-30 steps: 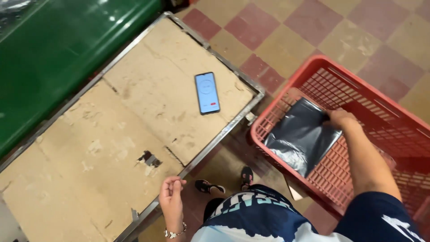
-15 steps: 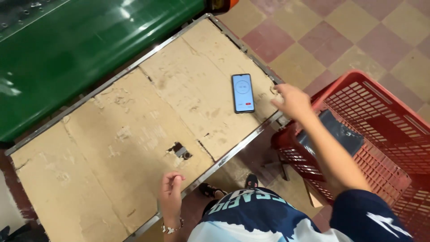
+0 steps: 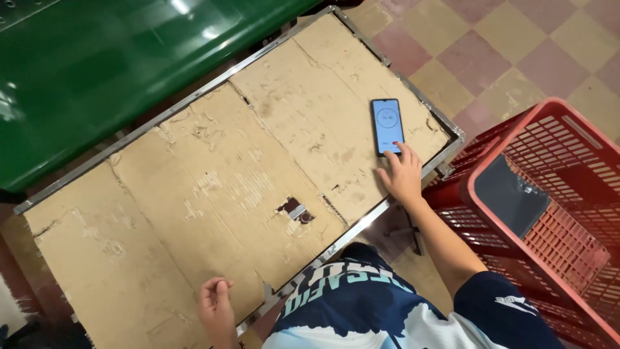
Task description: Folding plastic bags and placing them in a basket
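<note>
A smartphone (image 3: 387, 125) with a lit blue screen lies on the worn cardboard tabletop (image 3: 213, 187) near its right end. My right hand (image 3: 402, 176) rests on the cardboard just below the phone, fingers spread, one fingertip touching the phone's lower edge. My left hand (image 3: 216, 309) lies at the near edge of the tabletop with fingers loosely curled and nothing in it. A dark plastic bag (image 3: 510, 197) sits inside the red plastic basket (image 3: 581, 148) at my right.
A metal frame (image 3: 361, 223) rims the cardboard table. A torn hole (image 3: 296, 211) shows in the cardboard near the front. A green metal surface (image 3: 97, 71) runs along the far side. Checkered floor tiles (image 3: 504, 45) lie beyond the table.
My right hand left the dark bag in the basket and moved left onto the table, reaching the phone's lower edge. The view shifted right; my left hand stayed at the near edge.
</note>
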